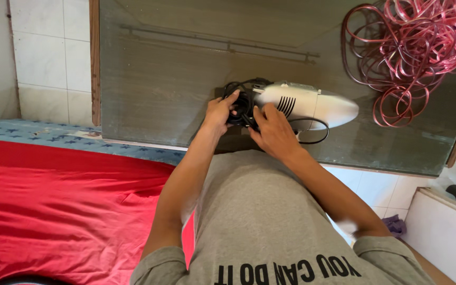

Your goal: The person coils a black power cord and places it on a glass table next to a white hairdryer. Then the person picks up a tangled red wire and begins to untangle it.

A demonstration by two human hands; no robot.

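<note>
Left hand (220,112) and right hand (273,129) closed on black cord coil (242,101) — white handheld vacuum (312,105) lying lengthwise rightward, nearer right hand.

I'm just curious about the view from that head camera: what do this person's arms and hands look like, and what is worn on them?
Both forearms are bare; left hand and right hand wear no gloves. No rings, watch or bracelets are visible. Short grey T-shirt sleeves end at the upper arms.

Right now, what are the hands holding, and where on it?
Both the left hand and right hand grip the coiled black cord bunched at the rear end of the white handheld vacuum.
</note>
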